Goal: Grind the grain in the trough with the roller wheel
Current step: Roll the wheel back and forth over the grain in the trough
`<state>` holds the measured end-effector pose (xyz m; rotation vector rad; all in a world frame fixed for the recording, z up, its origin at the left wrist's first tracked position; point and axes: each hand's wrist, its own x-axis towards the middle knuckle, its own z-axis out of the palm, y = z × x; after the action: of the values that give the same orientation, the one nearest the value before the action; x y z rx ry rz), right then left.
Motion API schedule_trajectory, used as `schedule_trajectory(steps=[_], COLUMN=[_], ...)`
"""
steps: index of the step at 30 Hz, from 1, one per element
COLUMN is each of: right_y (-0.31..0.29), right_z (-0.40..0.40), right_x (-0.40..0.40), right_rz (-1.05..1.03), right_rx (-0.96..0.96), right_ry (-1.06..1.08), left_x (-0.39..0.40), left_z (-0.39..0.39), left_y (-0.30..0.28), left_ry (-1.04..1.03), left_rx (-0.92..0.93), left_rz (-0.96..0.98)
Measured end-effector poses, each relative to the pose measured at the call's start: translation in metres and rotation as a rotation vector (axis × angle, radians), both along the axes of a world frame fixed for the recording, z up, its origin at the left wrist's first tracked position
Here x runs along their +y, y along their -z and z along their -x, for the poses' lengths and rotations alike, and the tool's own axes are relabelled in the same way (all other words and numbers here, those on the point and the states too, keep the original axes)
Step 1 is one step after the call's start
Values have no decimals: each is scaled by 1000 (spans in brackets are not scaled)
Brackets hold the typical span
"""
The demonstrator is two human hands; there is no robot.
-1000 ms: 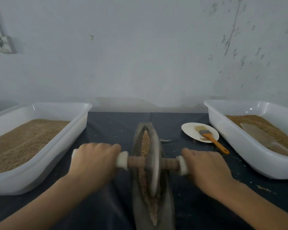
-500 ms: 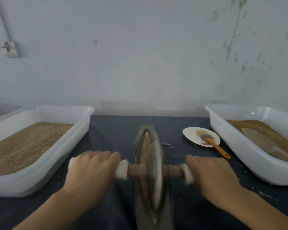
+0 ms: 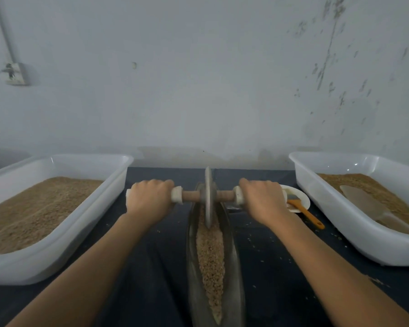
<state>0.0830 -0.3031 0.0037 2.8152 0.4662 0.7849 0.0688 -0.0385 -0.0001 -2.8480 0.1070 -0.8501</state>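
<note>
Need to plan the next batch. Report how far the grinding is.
Done: little, the tan grain in the long grey metal trough looks coarse. In hand: left hand and right hand grip the grey disc roller wheel at the far end. Left: more passes.

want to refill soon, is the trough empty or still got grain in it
Still got grain: a tan strip of grain runs along the trough in front of the roller wheel.
</note>
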Motion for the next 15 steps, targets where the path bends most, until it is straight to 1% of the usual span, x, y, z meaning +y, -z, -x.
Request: schedule_trajectory(steps=[3, 5, 7, 9, 10, 12, 13, 14, 15], right_y=[3, 7, 2, -5, -8, -8, -6, -2, 1], right_z=[30, 67, 107, 132, 138, 135, 126, 113, 97], right_x=[-10, -24, -35, -44, -46, -43, -39, -34, -29], right_rz=[1, 56, 63, 25, 31, 58, 85, 124, 128], right_rx=[97, 140, 64, -35, -25, 104, 174, 201, 216], right_ry=[-34, -99, -216, -315, -317, -274, -207, -128, -61], left_x=[1, 5, 12, 20, 23, 20, 17, 13, 10], left_z=[35, 78, 118, 146, 153, 152, 144, 130, 111], left_y=[5, 10, 6, 1, -2, -7, -6, -1, 5], left_ry=[44, 160, 319, 382, 376, 309, 249, 178, 116], left_rx=[26, 31, -21, -40, -21, 96, 151, 171, 141], left_rz=[-6, -24, -41, -52, -61, -66, -90, -133, -149])
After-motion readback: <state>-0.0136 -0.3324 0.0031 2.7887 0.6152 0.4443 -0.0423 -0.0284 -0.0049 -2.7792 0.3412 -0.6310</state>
